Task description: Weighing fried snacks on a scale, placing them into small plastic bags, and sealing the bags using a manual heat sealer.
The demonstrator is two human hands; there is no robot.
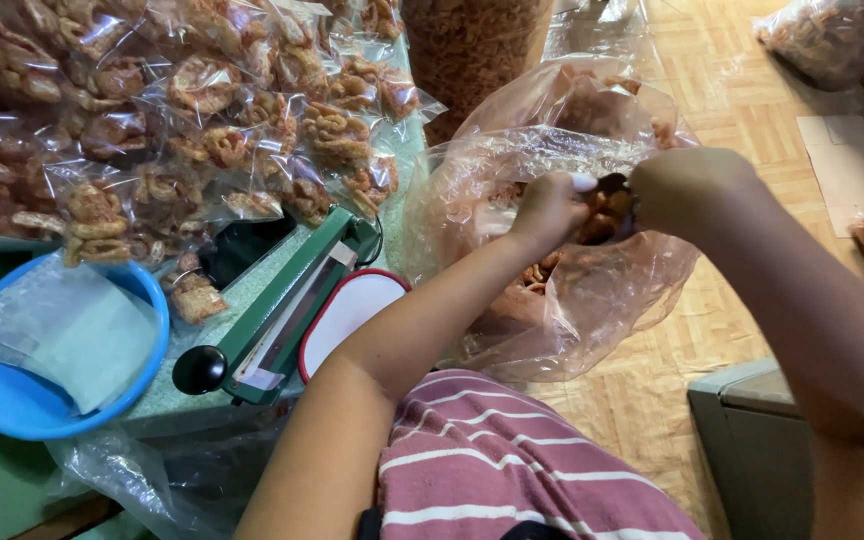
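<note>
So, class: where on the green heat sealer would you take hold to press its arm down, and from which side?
Take the round black knob at the near end of the green heat sealer, coming from above. The arm is hinged at its far end, so the knob is its free end. It sticks out past the base and suits a full-hand grip.

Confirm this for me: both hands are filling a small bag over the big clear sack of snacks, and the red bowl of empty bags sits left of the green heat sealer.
Not quite. The bowl is blue, not red, as the head view shows. The rest stands: both hands, left and right, work at a small bag over the big clear sack, and the bowl sits left of the green heat sealer.
</note>
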